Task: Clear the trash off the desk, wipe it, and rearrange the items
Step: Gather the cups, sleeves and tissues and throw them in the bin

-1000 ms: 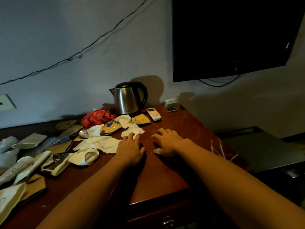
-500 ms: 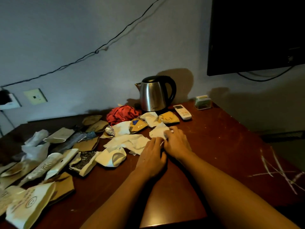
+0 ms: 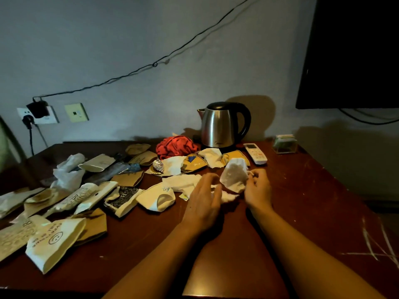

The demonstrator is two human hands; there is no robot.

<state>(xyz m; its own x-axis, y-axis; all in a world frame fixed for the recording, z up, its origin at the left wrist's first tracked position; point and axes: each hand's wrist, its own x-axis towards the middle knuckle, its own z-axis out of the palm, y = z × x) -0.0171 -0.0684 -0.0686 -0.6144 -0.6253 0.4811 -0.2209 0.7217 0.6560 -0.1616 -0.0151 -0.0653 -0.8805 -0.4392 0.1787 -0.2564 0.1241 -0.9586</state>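
Between the two hands, a soft white tissue (image 3: pixel 234 176) stands up off the dark red wooden desk (image 3: pixel 302 190). The right hand (image 3: pixel 258 186) pinches its edge with curled fingers. The left hand (image 3: pixel 204 201) is loosely open, fingers gently bent, touching another crumpled white tissue (image 3: pixel 226 196). Left of the left hand lie flat paper cups (image 3: pixel 155 198) and brown bags. Behind the hands stands a shiny round metal kettle (image 3: pixel 220 126).

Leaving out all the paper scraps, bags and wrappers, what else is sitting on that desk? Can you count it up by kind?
kettle: 1
remote control: 1
red cloth: 1
small clear box: 1
Total: 4
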